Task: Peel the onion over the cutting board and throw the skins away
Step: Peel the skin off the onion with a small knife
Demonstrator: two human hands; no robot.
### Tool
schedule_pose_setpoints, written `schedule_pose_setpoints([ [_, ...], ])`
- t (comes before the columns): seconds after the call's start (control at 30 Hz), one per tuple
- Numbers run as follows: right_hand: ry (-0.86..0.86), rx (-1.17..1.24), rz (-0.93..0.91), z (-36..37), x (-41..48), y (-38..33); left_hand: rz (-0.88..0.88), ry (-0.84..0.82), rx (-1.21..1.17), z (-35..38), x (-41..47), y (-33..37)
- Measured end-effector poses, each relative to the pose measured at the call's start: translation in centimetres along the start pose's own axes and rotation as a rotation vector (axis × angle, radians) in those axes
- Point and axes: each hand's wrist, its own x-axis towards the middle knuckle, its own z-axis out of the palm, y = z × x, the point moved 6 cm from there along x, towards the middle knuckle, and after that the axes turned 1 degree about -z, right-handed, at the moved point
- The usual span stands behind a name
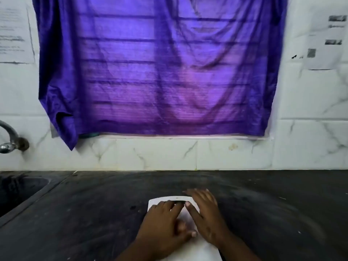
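Both hands lie flat, fingers spread and holding nothing, on the white plastic cutting board (156,201) on the dark stone bench (94,213): left hand (162,221), right hand (205,213). No onion is visible. It would likely be light, its papery skin brittle; pinching at the tip seems best.

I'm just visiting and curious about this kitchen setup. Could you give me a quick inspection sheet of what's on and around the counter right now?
Surface: dark counter, scuffed, with pale specks.
Job's things: white cutting board under both hands; no onion or skins seen.
Clutter: nothing seen beyond the specks.
Hands: left hand and right hand lie flat, open, on the board.
Cables: nothing seen.
Surroundings: sink and tap at left; purple curtain over a window; marble-look wall tiles; blurred paper sheets stuck on the wall.
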Motion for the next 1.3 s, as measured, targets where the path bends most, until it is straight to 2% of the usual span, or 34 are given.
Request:
schedule_pose_setpoints([
  [0.07,0.05,0.052,-0.011,-0.3,-0.3,0.1,0.025,-0.083,0.052,0.7,0.3,0.5],
  [0.13,0.077,0.115,0.009,-0.4,-0.6,0.3,0.011,-0.096,0.08,0.9,0.8,0.6],
  [0.27,0.091,0.175,0.073,-0.3,-0.3,0.7,0.028,0.008,-0.105,1.1,2.0,0.1],
  [0.33,0.053,0.273,0.071,0.0,-0.2,0.3,0.039,0.183,-0.286,0.7,2.4,-0.4],
  [0.43,0.027,0.539,0.105,0.4,0.3,-0.2,-0.081,0.397,-0.628,0.0,2.7,-1.4],
  [0.53,0.052,0.747,0.214,0.8,0.8,0.1,-0.193,0.436,-1.053,0.3,3.6,-1.5],
  [0.7,-0.012,0.844,0.254,0.8,2.7,-0.1,-0.323,0.503,-1.256,0.7,4.1,-2.0],
  [0.87,-0.048,0.934,0.339,1.1,1.9,0.3,-0.287,0.52,-1.261,1.2,3.3,-2.3],
  [1.03,-0.033,1.061,0.383,0.2,1.4,0.7,-0.199,0.481,-1.059,0.7,3.1,-1.5],
  [1.3,-0.006,0.965,0.36,0.0,1.2,0.6,-0.099,0.47,-0.965,-1.1,2.2,-1.0],
])
